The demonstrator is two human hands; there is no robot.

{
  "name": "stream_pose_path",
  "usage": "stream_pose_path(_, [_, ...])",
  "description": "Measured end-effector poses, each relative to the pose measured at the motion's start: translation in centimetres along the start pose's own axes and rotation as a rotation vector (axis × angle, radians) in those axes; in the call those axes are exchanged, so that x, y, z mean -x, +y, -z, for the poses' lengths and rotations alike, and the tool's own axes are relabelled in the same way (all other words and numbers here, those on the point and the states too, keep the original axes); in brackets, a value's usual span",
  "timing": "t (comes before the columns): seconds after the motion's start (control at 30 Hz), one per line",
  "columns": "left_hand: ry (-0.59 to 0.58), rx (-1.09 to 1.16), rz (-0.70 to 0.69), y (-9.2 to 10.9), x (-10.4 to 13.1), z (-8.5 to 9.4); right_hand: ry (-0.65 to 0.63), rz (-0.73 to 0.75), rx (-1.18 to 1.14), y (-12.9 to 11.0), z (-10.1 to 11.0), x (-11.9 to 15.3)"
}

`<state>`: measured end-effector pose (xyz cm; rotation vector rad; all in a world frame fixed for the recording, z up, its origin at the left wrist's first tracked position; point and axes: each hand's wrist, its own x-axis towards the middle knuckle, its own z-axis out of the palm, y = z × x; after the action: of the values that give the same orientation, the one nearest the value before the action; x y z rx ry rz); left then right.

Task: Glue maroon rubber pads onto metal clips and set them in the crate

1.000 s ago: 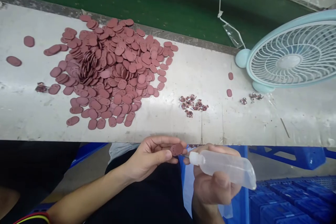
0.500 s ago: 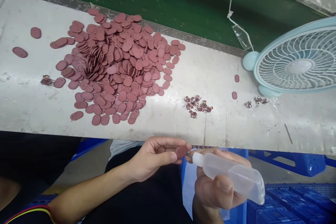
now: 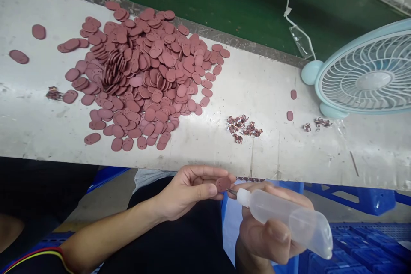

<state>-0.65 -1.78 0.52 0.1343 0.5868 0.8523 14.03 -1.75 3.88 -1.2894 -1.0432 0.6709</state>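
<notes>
Between thumb and fingers, my left hand pinches a reddish-brown oval disc with small holes in it, just off the table's front edge. My right hand is wrapped round a translucent squeeze bottle lying nearly level. The bottle's thin metal tip meets the lower right edge of the disc; whether liquid comes out is too small to tell. On the table beyond, a large heap of similar oval discs is spread. Several small dark brown shiny pieces lie to its right.
A light blue fan stands at the right, its white cable running up the green back panel. Two loose discs and more small brown pieces lie near it. Blue crates sit below the white table.
The squeeze bottle's rear end has shifted a little right and down, with its tip still at the disc. The view has moved slightly. Both hands keep their holds.
</notes>
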Motion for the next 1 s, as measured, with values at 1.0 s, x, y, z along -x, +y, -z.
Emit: stream_pose_path(1.0, [-0.07, 0.028, -0.011, 0.1, 0.0, 0.2, -0.154, -0.637, -0.624, 0.5, 2.7, -4.1])
